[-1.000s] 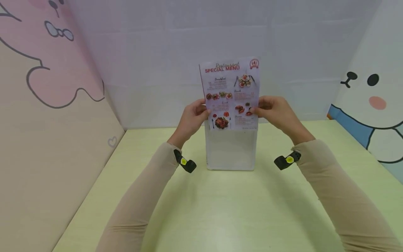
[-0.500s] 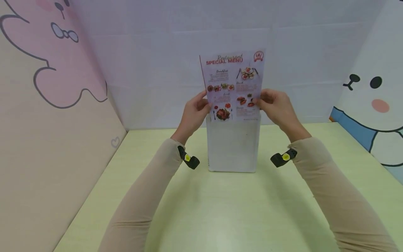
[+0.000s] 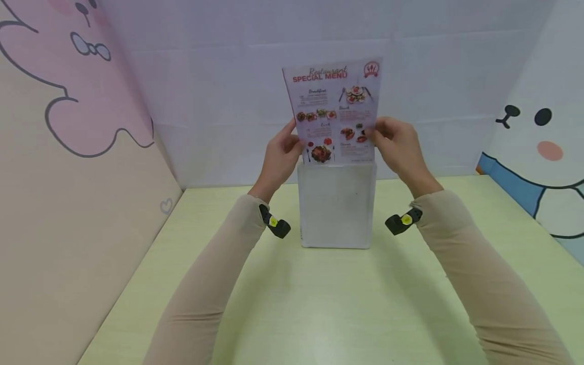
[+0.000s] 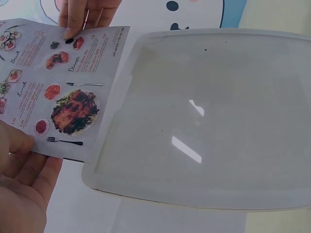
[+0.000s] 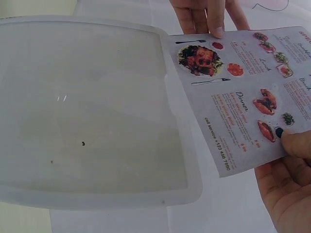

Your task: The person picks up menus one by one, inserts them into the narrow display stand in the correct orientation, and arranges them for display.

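A printed restaurant menu sheet (image 3: 335, 119) stands nearly upright, leaning slightly, above a white, clear-fronted display stand (image 3: 336, 208). My left hand (image 3: 280, 158) pinches the sheet's left edge low down, thumb in front and fingers behind. On the opposite edge, my right hand (image 3: 401, 147) pinches it the same way. In the left wrist view the menu's bottom edge (image 4: 104, 121) lies right along the stand's top rim (image 4: 127, 92). From the right wrist, one bottom corner of the menu (image 5: 226, 162) shows outside the stand's outline (image 5: 192, 165). The stand's panel holds no print, only small dark specks.
The stand rests on a pale yellow-green table (image 3: 337, 304). A white cloth wall (image 3: 219, 101) rises behind it. Side panels with cartoon animals flank the table, a pink one (image 3: 105, 111) at left and a white bear (image 3: 543, 152) at right.
Both hands have raised the menu, so its bottom edge has gone from overlapping the stand's upper part to its top rim. More of the stand's panel shows. The stand has stayed in place.
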{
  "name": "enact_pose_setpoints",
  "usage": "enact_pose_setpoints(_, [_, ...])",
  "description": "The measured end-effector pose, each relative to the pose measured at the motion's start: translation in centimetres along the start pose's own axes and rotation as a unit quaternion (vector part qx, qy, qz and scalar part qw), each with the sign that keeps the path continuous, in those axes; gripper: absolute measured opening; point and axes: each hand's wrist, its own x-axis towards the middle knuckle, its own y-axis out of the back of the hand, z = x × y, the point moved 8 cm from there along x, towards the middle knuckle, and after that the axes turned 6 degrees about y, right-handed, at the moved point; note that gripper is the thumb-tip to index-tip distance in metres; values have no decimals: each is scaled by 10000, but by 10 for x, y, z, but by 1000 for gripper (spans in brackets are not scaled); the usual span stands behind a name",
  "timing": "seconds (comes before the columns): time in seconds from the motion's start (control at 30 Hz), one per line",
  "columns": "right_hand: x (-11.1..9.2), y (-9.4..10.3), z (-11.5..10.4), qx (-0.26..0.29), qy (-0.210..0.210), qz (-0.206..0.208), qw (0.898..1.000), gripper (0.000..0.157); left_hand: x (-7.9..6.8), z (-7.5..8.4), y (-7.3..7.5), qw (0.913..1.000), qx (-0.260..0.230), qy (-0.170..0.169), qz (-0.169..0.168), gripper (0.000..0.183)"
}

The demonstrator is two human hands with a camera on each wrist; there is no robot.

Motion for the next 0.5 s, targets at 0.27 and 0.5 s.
enact_pose_setpoints(0.27, [5,0,1,162,32,125,9998,28,5,0,1,9998,-124,79,109,54])
enact_pose_setpoints(0.5, [6,1,2,302,-68,115,9995,28,-3,16,-1,9996,-215,162,14,54])
